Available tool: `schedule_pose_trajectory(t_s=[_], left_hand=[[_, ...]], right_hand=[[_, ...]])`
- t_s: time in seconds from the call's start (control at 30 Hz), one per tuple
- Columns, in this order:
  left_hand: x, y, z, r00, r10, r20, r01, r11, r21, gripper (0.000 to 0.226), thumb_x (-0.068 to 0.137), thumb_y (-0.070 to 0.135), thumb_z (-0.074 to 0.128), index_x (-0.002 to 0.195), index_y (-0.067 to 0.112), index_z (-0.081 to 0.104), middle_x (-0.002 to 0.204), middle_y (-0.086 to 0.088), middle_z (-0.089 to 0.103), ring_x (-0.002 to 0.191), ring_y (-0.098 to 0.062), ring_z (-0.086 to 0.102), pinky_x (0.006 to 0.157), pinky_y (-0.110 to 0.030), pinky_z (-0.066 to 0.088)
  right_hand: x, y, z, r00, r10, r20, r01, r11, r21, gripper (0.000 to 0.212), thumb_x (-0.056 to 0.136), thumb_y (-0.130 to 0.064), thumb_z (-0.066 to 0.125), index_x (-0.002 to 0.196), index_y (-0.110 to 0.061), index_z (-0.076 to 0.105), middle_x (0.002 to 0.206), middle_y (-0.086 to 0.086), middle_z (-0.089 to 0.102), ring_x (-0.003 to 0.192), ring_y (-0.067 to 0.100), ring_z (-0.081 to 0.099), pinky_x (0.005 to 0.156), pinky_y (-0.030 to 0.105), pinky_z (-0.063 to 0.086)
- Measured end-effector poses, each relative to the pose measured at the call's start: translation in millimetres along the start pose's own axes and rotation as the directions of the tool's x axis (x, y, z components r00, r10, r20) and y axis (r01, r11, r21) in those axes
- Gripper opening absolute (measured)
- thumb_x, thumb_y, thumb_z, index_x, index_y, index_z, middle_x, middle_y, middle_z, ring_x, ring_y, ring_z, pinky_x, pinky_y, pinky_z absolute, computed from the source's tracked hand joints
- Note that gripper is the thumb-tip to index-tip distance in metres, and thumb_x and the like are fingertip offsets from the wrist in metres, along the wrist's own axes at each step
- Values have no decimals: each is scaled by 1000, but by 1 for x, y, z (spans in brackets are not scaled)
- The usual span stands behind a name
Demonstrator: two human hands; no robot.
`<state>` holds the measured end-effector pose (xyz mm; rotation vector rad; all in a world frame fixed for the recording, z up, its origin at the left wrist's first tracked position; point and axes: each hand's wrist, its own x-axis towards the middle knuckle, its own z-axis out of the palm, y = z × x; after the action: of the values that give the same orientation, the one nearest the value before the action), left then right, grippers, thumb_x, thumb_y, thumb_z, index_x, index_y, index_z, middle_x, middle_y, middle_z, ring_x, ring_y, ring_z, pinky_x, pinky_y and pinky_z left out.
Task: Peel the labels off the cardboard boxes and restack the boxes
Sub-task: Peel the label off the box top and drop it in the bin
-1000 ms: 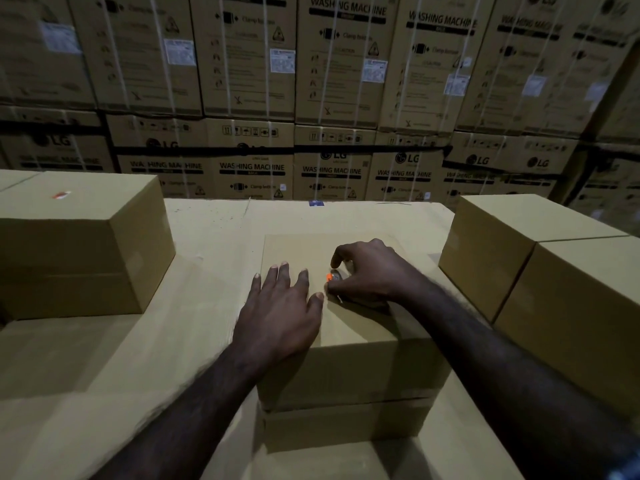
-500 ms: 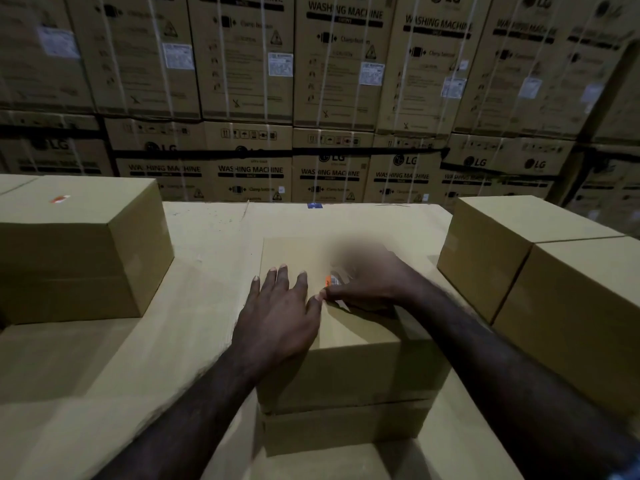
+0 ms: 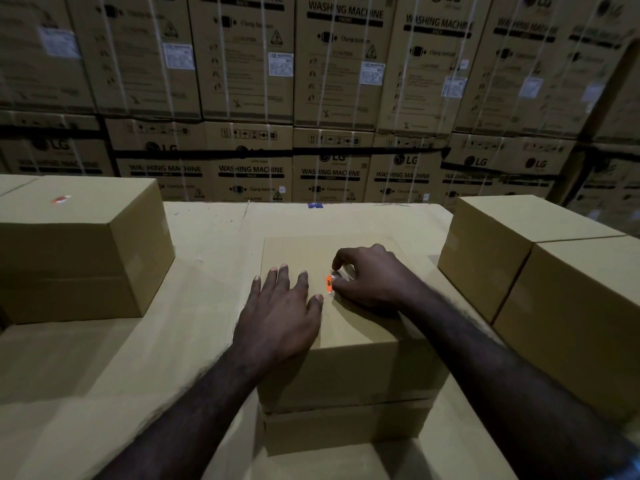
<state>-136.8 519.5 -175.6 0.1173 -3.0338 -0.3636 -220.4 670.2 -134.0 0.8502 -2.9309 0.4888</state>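
Two stacked boxes (image 3: 349, 372) sit centre on the counter (image 3: 207, 244); the lower is mostly hidden. Left hand (image 3: 280, 317) lies flat, fingers straight, on the top box. Right hand (image 3: 367, 278), at 3 o'clock of it, pinches an orange label (image 3: 329, 284), its print unreadable. A second label (image 3: 61, 199) sits on the 9 o'clock box (image 3: 79, 244).

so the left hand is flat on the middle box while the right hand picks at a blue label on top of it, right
Not quite: the label is orange, not blue. The head view shows the left hand resting flat on the middle box while the right hand picks at that orange label on its top.
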Motion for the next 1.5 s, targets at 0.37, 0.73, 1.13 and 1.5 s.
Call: schedule_pose_trajectory(t_s=[0.37, 0.73, 1.13, 1.5], left_hand=[[0, 1, 0, 1000, -7, 7, 7, 1000, 7, 63, 100, 55, 15, 155, 24, 10, 163, -8, 2, 150, -23, -2, 119, -43, -3], [2, -2, 3, 1000, 3, -10, -3, 1000, 6, 61, 101, 52, 18, 155, 24, 11, 163, -8, 3, 150, -24, -1, 119, -43, -4], [1, -1, 2, 1000, 2, 2, -2, 1000, 2, 62, 100, 53, 18, 155, 23, 10, 163, -9, 2, 150, -24, -2, 120, -44, -3], [0, -1, 2, 1000, 1, -11, -1, 1000, -8, 61, 101, 51, 18, 155, 23, 10, 163, -9, 2, 150, -24, -2, 120, -43, -3]], right_hand=[[-5, 1, 1, 999, 38, 15, -39, 998, 47, 57, 77, -59, 68, 123, -25, 60, 124, 3, 63, 101, 18, 59, 85, 41, 55], [-12, -1, 5, 999, 34, -29, -31, 993, 111, 38, 89, -48, 63, 119, -25, 64, 120, 1, 66, 101, 15, 59, 77, 28, 49], [-18, 6, 8, 999, -48, -9, 49, 963, 266, 32, 81, -46, 72, 109, -31, 71, 147, -2, 48, 134, 20, 46, 110, 48, 39], [-23, 0, 18, 972, -171, -158, 186, 979, 83, 20, 92, -30, 63, 110, -25, 71, 135, -5, 60, 127, 12, 51, 109, 51, 38]])
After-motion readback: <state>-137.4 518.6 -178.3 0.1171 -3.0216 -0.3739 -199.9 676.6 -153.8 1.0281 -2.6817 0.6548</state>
